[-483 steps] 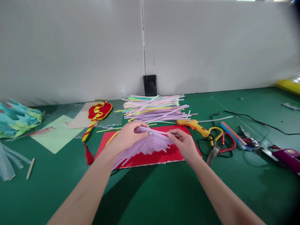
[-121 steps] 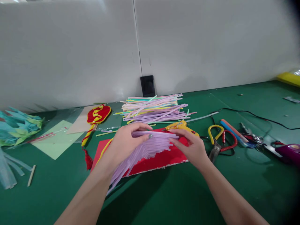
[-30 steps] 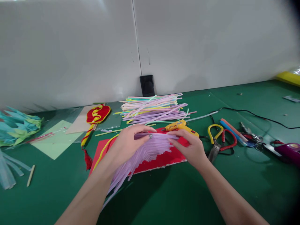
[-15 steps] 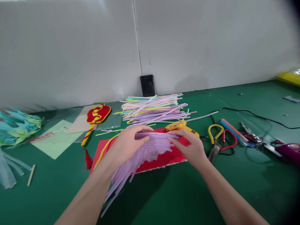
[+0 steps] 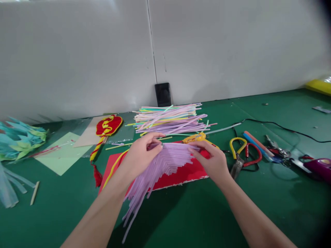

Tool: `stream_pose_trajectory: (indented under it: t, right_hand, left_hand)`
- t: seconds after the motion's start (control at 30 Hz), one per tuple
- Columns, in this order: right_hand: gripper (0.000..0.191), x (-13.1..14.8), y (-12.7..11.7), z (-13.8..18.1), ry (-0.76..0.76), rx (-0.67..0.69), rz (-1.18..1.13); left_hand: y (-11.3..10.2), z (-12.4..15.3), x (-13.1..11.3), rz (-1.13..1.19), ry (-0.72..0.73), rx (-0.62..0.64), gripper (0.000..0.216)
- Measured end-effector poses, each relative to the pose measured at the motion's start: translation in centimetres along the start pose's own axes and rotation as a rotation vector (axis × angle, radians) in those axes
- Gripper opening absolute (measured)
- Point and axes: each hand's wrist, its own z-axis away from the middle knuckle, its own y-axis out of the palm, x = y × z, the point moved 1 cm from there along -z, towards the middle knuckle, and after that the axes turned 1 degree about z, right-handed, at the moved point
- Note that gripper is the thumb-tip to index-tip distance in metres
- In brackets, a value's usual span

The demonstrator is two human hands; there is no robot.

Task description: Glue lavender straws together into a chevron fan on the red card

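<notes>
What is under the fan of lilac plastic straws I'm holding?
A red rectangular sheet lies under the fan of lilac plastic straws, on the green table. The fan, the left hand and the right hand cover its middle; anything there cannot be seen.

We now raise the far edge of the straw fan [image 5: 165, 160] off the red card [image 5: 186, 172], so it tilts toward us and its loose ends trail nearer on the left. Our left hand [image 5: 141, 155] pinches that edge instead of lying flat, and our right hand [image 5: 213, 162] lifts with it.
</notes>
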Motion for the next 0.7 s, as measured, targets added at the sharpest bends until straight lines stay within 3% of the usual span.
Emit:
stream_pose_trajectory:
  t: [0.7]
  right_hand:
    - [0.013,0.98,-0.19,0.23,-0.281,-0.093,0.008]
  left_hand:
    - [0.29,-0.34,0.31,0.115,-0.073,0.003,0.022]
